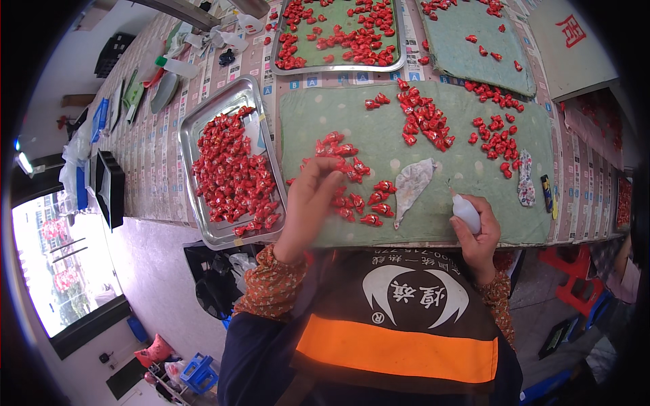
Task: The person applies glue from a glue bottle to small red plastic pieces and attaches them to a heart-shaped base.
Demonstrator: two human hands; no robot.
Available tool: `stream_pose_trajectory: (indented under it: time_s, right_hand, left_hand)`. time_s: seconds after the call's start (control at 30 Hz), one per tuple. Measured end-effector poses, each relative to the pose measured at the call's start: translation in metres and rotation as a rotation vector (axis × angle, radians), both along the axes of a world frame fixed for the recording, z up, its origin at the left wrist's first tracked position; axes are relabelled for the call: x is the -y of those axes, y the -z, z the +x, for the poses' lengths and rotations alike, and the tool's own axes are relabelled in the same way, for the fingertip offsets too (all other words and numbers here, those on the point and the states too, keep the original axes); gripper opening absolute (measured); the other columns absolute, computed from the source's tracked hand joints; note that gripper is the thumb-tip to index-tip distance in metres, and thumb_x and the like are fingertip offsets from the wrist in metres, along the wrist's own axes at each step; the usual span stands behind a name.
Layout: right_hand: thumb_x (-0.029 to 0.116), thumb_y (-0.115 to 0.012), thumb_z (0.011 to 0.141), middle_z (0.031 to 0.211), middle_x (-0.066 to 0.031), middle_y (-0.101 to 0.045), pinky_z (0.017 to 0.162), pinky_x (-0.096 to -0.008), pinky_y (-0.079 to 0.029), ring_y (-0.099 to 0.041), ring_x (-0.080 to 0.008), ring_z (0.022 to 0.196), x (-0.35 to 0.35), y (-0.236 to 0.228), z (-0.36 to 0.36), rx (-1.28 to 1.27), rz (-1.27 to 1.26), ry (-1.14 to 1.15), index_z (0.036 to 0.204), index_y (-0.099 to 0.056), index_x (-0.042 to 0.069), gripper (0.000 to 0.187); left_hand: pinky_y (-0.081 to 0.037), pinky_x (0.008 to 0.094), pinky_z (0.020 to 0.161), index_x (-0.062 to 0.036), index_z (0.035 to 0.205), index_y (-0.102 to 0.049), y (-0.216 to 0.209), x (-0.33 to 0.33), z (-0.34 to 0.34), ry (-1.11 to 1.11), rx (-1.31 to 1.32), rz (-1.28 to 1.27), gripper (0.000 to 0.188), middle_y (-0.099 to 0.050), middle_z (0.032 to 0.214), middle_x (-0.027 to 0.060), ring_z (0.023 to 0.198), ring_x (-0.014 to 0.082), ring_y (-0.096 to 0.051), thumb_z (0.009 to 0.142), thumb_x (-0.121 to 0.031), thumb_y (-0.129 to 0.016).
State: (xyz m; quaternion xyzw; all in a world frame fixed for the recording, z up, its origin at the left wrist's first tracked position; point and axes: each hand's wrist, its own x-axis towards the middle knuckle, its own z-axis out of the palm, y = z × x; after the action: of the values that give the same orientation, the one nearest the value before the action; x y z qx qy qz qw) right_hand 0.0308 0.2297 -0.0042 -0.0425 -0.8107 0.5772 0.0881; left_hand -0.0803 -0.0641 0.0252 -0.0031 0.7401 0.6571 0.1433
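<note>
My left hand (310, 203) is over the left part of a green cloth (365, 237), thumb and forefinger curled together beside a loose group of small glossy red figurines (379, 193). Whether a piece sits between those fingertips I cannot make out. In my right hand (482, 237) is a small white squeeze bottle (466, 214), its thin nozzle pointing up and away from me. Between the hands lies a crumpled pale rag (414, 186). Farther off on the cloth are two more clusters of red figurines (423, 116).
Left of the cloth, a metal tray (186, 145) holds a heap of red figurines. Another metal tray (338, 68) with a green lining stands at the back. A patterned rag (526, 179) and a yellow-and-black marker (546, 193) lie at the right. A green-capped bottle (177, 66) lies far left.
</note>
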Motion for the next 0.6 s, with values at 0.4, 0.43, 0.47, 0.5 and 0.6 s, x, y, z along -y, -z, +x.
stream_pose_trajectory:
  time_s: [0.4, 0.43, 0.47, 0.5, 0.6]
  right_hand:
    - [0.003, -0.071, 0.083, 0.100, -0.0086, -0.062, 0.080, -0.0273, -0.046, -0.058, -0.0151, 0.088, 0.000, -0.001, 0.000, 0.001, -0.010, 0.004, 0.113, -0.061, -0.001, 0.032]
    - [0.003, -0.071, 0.083, 0.100, -0.0085, -0.061, 0.080, -0.0272, -0.046, -0.058, -0.0150, 0.088, 0.000, -0.001, 0.000, -0.003, -0.011, 0.004, 0.113, -0.061, -0.001, 0.032]
    - [0.003, -0.071, 0.083, 0.100, -0.0085, -0.061, 0.080, -0.0272, -0.046, -0.058, -0.0150, 0.088, 0.000, -0.001, -0.001, -0.003, -0.012, 0.003, 0.113, -0.061, -0.001, 0.032]
    - [0.003, -0.071, 0.083, 0.100, -0.0084, -0.061, 0.080, -0.0271, -0.046, -0.058, -0.0150, 0.088, 0.000, -0.002, -0.001, -0.006, -0.007, 0.000, 0.113, -0.061, -0.001, 0.032]
    - [0.003, -0.071, 0.084, 0.100, -0.0083, -0.062, 0.079, -0.0271, -0.046, -0.058, -0.0150, 0.088, 0.000, 0.001, 0.000, -0.015, 0.001, 0.003, 0.113, -0.061, -0.001, 0.032]
  left_hand:
    - [-0.027, 0.0144, 0.050, -0.0048, 0.122, -0.057, -0.020, -0.004, 0.007, -0.016, 0.343, 0.158, 0.025, -0.061, 0.092, -0.0012, 0.063, -0.0012, -0.041, 0.099, -0.014, -0.059]
    - [-0.027, 0.0144, 0.050, -0.0048, 0.122, -0.057, -0.020, -0.004, 0.008, -0.017, 0.342, 0.157, 0.025, -0.061, 0.092, -0.0012, 0.063, -0.0012, -0.041, 0.099, -0.014, -0.059]
    - [-0.028, 0.0145, 0.051, -0.0049, 0.122, -0.057, -0.019, -0.003, 0.009, 0.007, 0.268, 0.122, 0.024, -0.061, 0.092, -0.0016, 0.063, -0.0013, -0.040, 0.099, -0.014, -0.058]
    - [-0.028, 0.0145, 0.051, -0.0051, 0.122, -0.057, -0.019, -0.003, 0.010, 0.032, 0.194, 0.086, 0.024, -0.061, 0.093, -0.0020, 0.063, -0.0013, -0.040, 0.099, -0.013, -0.058]
    - [-0.043, 0.0176, 0.077, -0.0014, 0.120, -0.056, -0.023, -0.005, 0.012, 0.021, 0.221, 0.062, 0.023, -0.060, 0.101, -0.0032, 0.089, 0.0033, -0.053, 0.097, -0.005, -0.057]
